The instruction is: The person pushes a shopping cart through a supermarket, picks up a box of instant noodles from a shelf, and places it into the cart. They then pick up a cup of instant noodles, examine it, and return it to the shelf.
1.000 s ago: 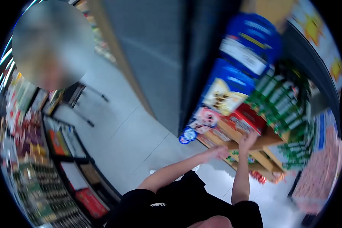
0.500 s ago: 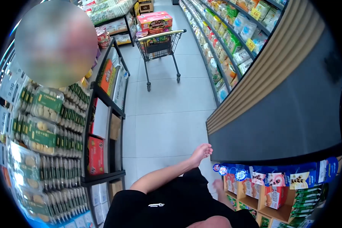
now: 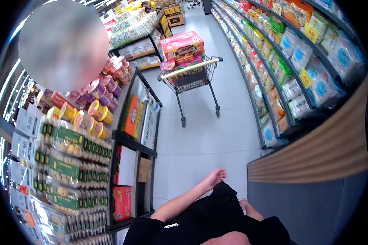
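Observation:
My left hand point(image 3: 214, 179) hangs in front of my black shirt, above the grey floor. Its fingers are loosely bent and a little apart, and I see nothing in them. My right hand point(image 3: 244, 203) is low by my right side, partly hidden by my body; its fingers do not show clearly. Farther up the aisle stands a shopping cart point(image 3: 188, 81) with a pale handle toward me. A pink-red carton point(image 3: 183, 44) sits on top of its load, with purple packages beneath. Neither hand touches the cart.
On the left, a black-framed shelf point(image 3: 133, 143) bears clear trays with green labels point(image 3: 65, 168) and cup noodles point(image 3: 100, 110). Shelves of bagged goods point(image 3: 274, 61) line the right side. A ribbed tan panel point(image 3: 310, 163) ends them near me. Grey tiles point(image 3: 200, 139) form the aisle floor.
The view has shifted forward along the aisle. The cart looks nearer and lower in view. The snack rack at lower right has left the view. My left hand stays in front of me.

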{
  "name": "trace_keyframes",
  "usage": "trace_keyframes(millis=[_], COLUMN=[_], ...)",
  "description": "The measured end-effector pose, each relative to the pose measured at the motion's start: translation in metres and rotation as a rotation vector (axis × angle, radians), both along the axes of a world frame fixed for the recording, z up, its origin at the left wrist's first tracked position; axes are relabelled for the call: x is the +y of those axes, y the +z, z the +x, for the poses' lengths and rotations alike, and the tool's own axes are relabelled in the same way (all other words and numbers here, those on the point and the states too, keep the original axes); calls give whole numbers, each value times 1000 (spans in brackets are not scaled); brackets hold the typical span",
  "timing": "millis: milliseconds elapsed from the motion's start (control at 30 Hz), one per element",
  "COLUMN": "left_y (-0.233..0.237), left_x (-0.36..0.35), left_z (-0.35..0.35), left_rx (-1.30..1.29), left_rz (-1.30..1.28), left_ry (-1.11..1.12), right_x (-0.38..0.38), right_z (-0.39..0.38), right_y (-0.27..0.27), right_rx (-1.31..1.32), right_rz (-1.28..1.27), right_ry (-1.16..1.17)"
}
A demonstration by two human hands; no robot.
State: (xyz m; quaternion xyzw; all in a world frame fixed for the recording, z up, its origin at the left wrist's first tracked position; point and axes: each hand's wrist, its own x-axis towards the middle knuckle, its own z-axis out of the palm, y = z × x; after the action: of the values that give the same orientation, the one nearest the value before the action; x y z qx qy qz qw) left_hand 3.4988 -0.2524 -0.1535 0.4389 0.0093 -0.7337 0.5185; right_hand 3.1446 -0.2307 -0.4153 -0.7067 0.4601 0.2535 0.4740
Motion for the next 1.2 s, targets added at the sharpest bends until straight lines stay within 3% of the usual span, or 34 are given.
trace_keyframes(millis=[33, 100, 167, 267, 433, 633, 767, 867, 1033, 1200], left_y=[7, -22, -26, -16, -18, -35, -21, 17, 85, 103], left_x=[-14, -32, -43, -62, -79, -123, -172, -207, -242, -279], left_z=[24, 68, 103, 131, 160, 231, 319, 396, 519, 591], left_rx=[-75, -98, -75, -40, 17, 67, -60, -382, -586, -719], left_rz=[33, 45, 42, 34, 89, 86, 9, -114, -249, -258], left_ry=[71, 268, 418, 680, 916, 1019, 1137, 1174, 953, 752], right_x=[-10, -33, -103, -192, -324, -402, -434, -452, -473, -500], right_z=[13, 7, 51, 109, 228, 384, 495, 574, 692, 757], right_y=[13, -97, -9, 22, 68, 178, 258, 313, 370, 392], right_rx=[80, 137, 142, -95, -318, -671, -776, -850, -942, -1025], right_rz=[207, 438, 309, 179, 49, -2, -50, 12, 100, 138], right_ry=[-472, -725, -740, -813, -700, -637, -484, -418, -245, -306])
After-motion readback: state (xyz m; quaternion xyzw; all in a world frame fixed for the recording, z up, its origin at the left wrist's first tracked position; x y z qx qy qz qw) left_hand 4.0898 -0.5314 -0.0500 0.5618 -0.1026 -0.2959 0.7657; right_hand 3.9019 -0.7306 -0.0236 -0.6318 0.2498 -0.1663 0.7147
